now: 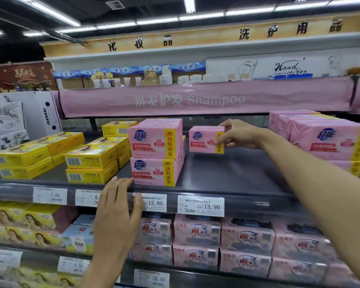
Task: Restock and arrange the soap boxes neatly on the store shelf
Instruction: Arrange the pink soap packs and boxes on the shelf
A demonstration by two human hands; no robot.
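The pink soap box (206,139) at three o'clock wears glossy plastic film; yellow boxes (90,155) at nine o'clock look shiny cardboard; the shelf (227,171) is smooth, dark, matt.

Shelf (233,173); pink boxes (152,173); yellow boxes (85,175)

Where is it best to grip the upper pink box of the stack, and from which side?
The upper pink box: probably its right end, coming from the right. The shelf is bare there, while yellow boxes crowd its left and the lower pink box lies beneath.
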